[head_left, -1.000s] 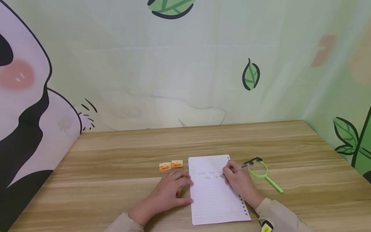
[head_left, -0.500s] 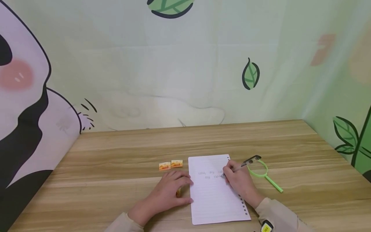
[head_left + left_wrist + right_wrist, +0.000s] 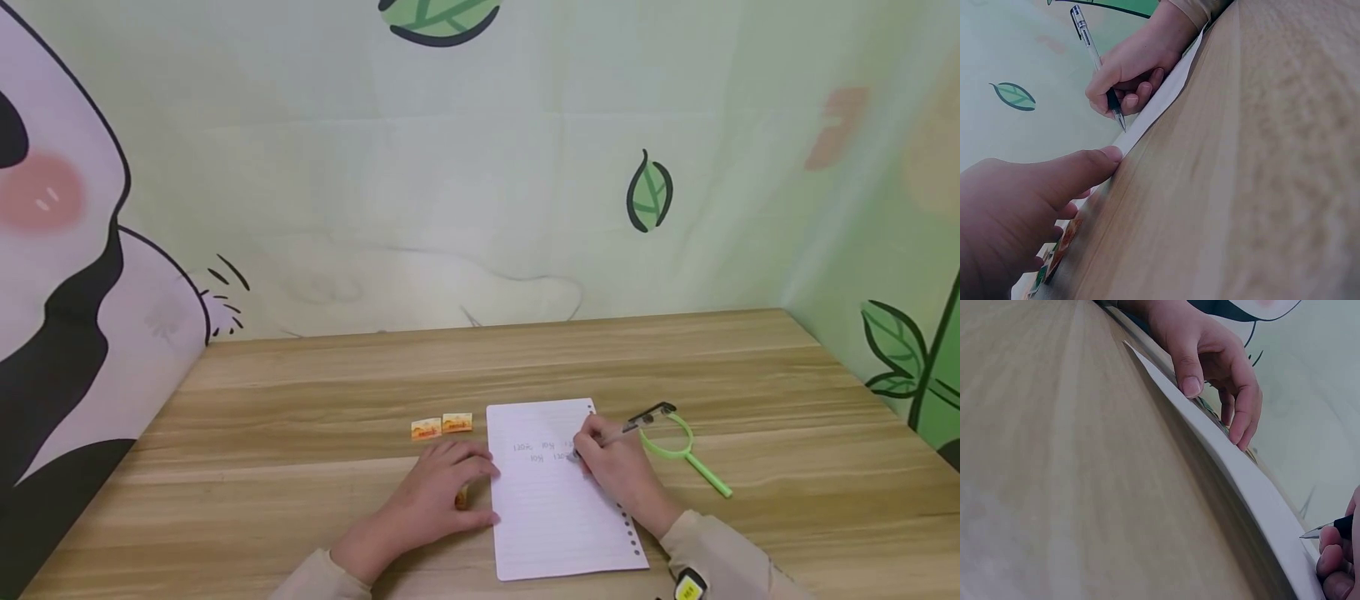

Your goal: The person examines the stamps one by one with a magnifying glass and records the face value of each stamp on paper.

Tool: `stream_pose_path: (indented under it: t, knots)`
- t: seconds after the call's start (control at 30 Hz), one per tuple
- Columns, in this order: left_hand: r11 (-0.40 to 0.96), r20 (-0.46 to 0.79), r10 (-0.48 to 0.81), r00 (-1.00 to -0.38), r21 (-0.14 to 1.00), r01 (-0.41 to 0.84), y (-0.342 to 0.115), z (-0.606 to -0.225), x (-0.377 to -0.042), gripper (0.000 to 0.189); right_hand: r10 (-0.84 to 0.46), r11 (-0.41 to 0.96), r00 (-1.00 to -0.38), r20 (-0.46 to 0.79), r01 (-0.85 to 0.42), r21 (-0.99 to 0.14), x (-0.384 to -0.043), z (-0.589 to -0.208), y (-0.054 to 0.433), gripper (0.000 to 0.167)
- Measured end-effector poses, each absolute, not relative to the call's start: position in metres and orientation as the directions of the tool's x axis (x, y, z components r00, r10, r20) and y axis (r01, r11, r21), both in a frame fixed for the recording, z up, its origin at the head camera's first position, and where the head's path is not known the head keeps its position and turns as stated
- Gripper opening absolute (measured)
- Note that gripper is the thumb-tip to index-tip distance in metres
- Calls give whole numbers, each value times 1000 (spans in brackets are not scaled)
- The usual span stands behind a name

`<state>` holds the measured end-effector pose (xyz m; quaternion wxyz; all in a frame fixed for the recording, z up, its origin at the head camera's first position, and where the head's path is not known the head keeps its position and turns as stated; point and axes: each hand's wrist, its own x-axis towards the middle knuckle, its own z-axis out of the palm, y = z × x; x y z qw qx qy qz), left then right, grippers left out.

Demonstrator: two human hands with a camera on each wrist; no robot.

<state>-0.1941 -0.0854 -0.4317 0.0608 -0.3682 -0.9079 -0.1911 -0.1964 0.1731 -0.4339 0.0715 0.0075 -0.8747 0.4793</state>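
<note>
A lined sheet of paper (image 3: 562, 525) with punched holes down its right side lies on the table, bearing two short rows of handwriting. My right hand (image 3: 618, 467) grips a clear gel pen (image 3: 626, 427) with a black cap end, its tip at the second row. In the left wrist view the pen (image 3: 1088, 37) shows a dark grip and a metal tip close over the paper. My left hand (image 3: 431, 492) rests with spread fingers along the paper's left edge, thumb and fingertips touching it. Beneath that palm, a small orange-brown piece (image 3: 461, 498) is mostly hidden.
Two small orange-and-yellow cards (image 3: 426, 429) lie side by side beyond the left hand. A green magnifying glass (image 3: 708, 475) lies right of the paper, its ring partly behind the pen. A printed cloth backdrop (image 3: 450, 183) rises behind the wooden table (image 3: 300, 400).
The right hand and pen tip have shifted slightly left along the second row, and the pen's upper end has tilted a little. The left hand and paper stay in place.
</note>
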Motion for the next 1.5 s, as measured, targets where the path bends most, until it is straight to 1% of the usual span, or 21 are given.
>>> stream_pose_path:
  t: [0.2,0.47,0.83,1.07,1.23,1.4,1.5]
  knots:
    - [657,256,643,-722,302,691,-86,-432,-194,40,85,544,-988,128,-62,-837,-197,-435,172,22]
    - [654,261,645,-718,297,696,-85,-432,-193,41,95,570,-990,107,-34,-821,-194,-432,173,21]
    - [656,244,649,-720,300,693,-85,-430,-194,41,153,544,-985,76,20,-839,-193,-430,173,22]
    - [655,246,648,-721,302,692,-85,-429,-193,41,182,460,-964,195,-92,-883,-197,-428,175,19]
    - [647,263,654,-709,290,705,-87,-428,-193,41,171,458,-964,204,-105,-882,-198,-421,176,20]
    - [653,240,654,-717,299,696,-88,-429,-194,42,153,438,-966,208,-123,-891,-200,-416,180,19]
    - [653,231,655,-720,306,693,-88,-430,-194,41,124,456,-968,219,-141,-879,-202,-412,183,17]
